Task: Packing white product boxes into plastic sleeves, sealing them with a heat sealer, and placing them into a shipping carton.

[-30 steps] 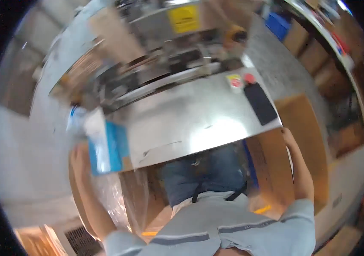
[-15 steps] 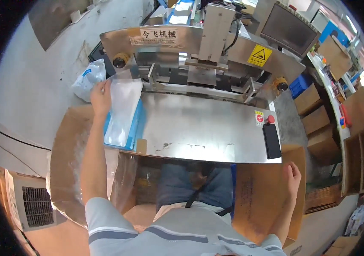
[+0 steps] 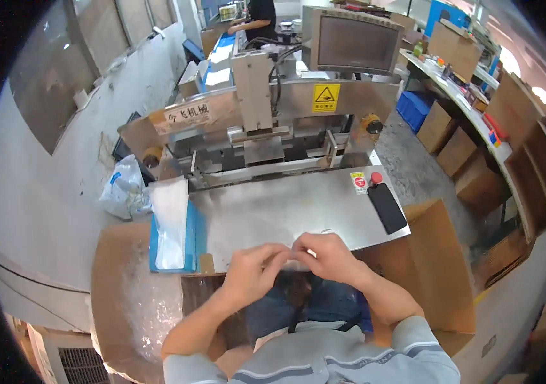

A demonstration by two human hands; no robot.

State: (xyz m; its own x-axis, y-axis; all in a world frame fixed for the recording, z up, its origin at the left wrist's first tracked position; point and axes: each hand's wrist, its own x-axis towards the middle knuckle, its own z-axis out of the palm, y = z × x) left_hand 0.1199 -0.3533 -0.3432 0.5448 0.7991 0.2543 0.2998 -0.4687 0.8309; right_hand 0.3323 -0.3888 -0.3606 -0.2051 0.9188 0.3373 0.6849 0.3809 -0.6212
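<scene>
Just over the near edge of the steel worktable (image 3: 253, 214), my two hands meet in front of my body. My left hand (image 3: 253, 270) and my right hand (image 3: 330, 255) pinch a clear plastic bag (image 3: 296, 264) between thumbs and fingers. Most of that bag is hidden by the fingers, and it is hard to make out against my trousers. To the left, a stack of clear, whitish plastic bags (image 3: 170, 221) lies on a blue box (image 3: 197, 238). Behind the table stands a machine with a grey upright head (image 3: 253, 93) and a metal block beneath it.
A black phone (image 3: 387, 208) and a red button (image 3: 376, 178) are at the table's right end. Open cartons stand below, the left carton (image 3: 110, 281) containing clear plastic, the right carton (image 3: 445, 269) beside my right arm. A stuffed plastic bag (image 3: 124, 185) sits by the wall. Another person (image 3: 261, 19) stands far back.
My left hand has come from the bag stack to the table's front edge with a clear bag. My right hand has risen from the right side to join it. The view has shifted.
</scene>
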